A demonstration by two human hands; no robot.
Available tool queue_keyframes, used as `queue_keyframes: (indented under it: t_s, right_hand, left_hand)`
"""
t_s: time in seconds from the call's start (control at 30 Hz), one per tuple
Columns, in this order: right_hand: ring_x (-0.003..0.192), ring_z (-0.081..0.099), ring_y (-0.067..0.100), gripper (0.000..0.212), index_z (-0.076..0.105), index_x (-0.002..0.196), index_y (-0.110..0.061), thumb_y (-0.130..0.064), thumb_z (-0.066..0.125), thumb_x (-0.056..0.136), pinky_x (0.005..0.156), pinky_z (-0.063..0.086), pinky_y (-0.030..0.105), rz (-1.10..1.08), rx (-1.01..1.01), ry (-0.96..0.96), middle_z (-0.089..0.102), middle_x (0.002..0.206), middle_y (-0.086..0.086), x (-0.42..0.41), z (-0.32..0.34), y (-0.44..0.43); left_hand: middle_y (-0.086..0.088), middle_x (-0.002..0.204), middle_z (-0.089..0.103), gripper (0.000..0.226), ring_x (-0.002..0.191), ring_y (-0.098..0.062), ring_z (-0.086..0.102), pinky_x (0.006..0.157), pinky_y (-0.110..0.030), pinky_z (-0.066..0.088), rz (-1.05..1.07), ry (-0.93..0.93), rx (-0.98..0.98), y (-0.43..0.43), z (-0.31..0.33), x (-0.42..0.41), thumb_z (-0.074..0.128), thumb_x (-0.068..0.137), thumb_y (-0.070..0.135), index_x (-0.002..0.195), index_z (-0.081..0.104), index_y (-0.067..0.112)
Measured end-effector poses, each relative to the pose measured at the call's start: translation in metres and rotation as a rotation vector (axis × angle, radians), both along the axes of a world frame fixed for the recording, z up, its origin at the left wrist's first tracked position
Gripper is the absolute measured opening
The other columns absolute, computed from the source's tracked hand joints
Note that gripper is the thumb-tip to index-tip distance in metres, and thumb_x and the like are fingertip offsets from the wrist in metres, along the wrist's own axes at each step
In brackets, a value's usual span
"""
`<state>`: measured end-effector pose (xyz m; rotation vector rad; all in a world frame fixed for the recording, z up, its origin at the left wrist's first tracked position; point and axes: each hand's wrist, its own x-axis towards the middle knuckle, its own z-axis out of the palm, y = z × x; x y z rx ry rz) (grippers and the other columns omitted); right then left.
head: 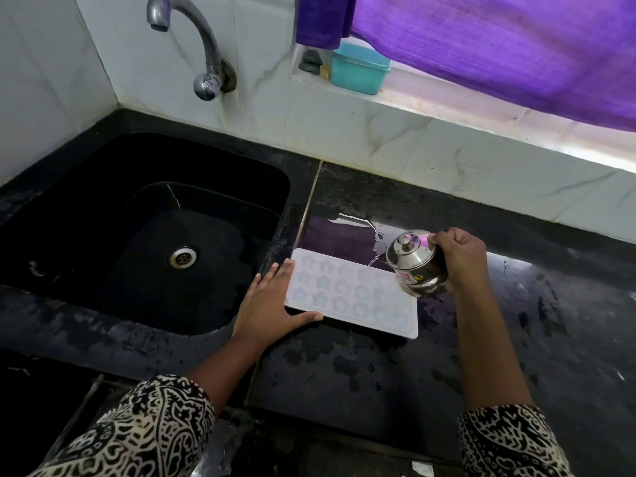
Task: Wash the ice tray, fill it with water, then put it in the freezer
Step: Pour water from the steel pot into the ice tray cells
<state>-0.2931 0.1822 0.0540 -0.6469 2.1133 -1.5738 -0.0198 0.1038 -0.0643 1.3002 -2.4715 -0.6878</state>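
A white ice tray (351, 297) with star and round moulds lies flat on the black counter, just right of the sink. My left hand (272, 304) rests against its left end, fingers along the edge and thumb at the front corner, steadying it. My right hand (461, 259) grips a small steel pot (414, 263) tilted on its side over the tray's far right corner. A thin stream of water runs from the pot into the tray.
The black sink (144, 232) with a steel drain lies to the left, and the tap (192, 46) on the tiled wall is not running. A water puddle (358, 225) lies behind the tray. A teal box (359, 68) sits on the sill under a purple curtain (499, 46).
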Motion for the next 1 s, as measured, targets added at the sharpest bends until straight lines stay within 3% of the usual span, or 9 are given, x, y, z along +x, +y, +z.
queue_keyframes:
  t_s: [0.27,0.7,1.0]
  right_hand:
    - [0.063,0.047,0.02,0.028,0.046,0.058,-0.016,-0.01,0.063,0.079,0.061,0.043,0.033,0.002,0.017,-0.014,0.047,0.06,0.005,-0.0007,0.0001,0.0004]
    - [0.055,0.044,0.012,0.031,0.044,0.057,-0.016,-0.007,0.062,0.081,0.057,0.043,0.028,-0.002,-0.006,0.006,0.046,0.057,0.002,0.0044,0.0062,-0.0006]
    - [0.06,0.047,0.013,0.029,0.046,0.059,-0.016,-0.009,0.062,0.081,0.06,0.044,0.028,-0.021,-0.007,-0.014,0.048,0.06,0.002,0.0041,0.0067,0.0011]
  left_hand:
    - [0.01,0.161,0.012,0.117,0.147,-0.007,0.006,0.119,-0.032,0.002,0.002,0.005,0.008,0.001,0.0013,0.0004,0.046,0.064,0.088,0.154,0.008,0.024]
    - [0.01,0.161,0.012,0.117,0.147,-0.008,0.006,0.12,-0.032,0.002,-0.002,-0.003,0.013,0.0004,0.0014,0.0006,0.045,0.063,0.088,0.154,0.007,0.024]
    - [0.009,0.16,0.015,0.118,0.147,-0.008,0.008,0.119,-0.033,0.003,-0.004,0.005,0.001,-0.0005,-0.0009,0.0005,0.045,0.062,0.089,0.154,0.01,0.024]
